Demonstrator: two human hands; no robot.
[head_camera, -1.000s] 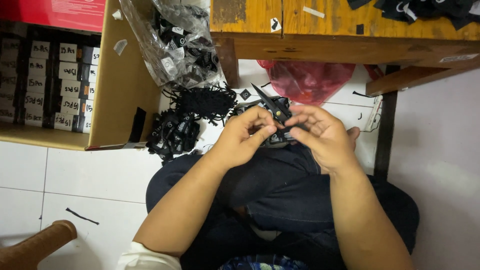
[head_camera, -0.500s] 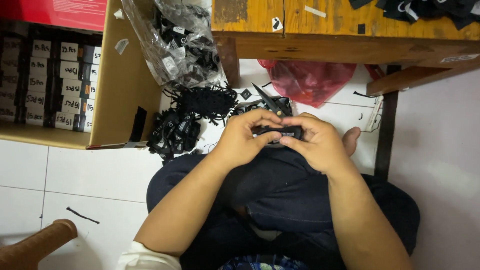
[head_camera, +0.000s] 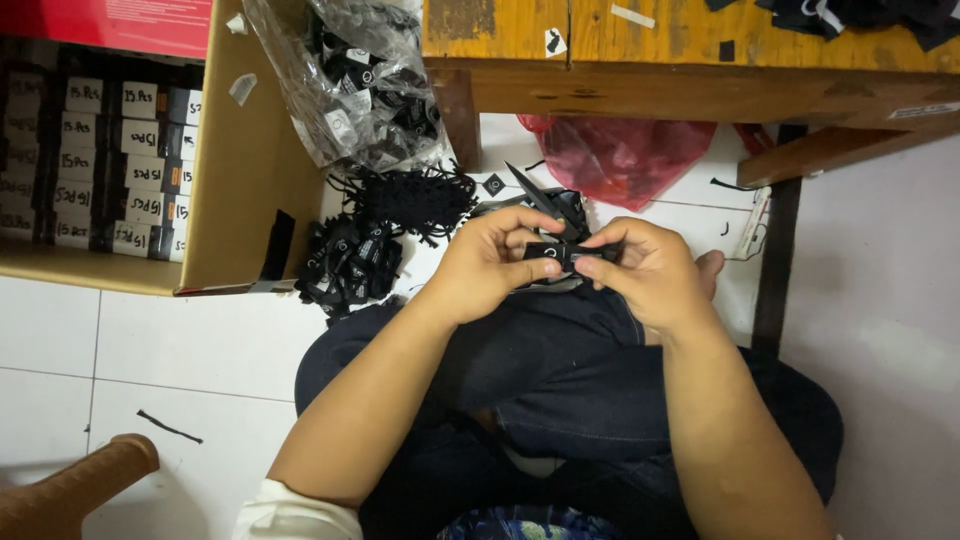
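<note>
Gripping, left hand (head_camera: 487, 265): is pinching one end of a small black label (head_camera: 553, 257), fingers closed on it.
Gripping, right hand (head_camera: 650, 270): is pinching the other end, fingers closed.
Label position: is being held over the lap, just below the wooden table (head_camera: 690, 60).
Scissors (head_camera: 545, 203): are lying just behind the hands, below the table.
Cardboard box (head_camera: 240, 160): is sitting left of the table.

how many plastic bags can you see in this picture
2: a clear plastic bag of black pieces beside the cardboard box, and a red plastic bag under the wooden table. Others may be hidden.
</note>
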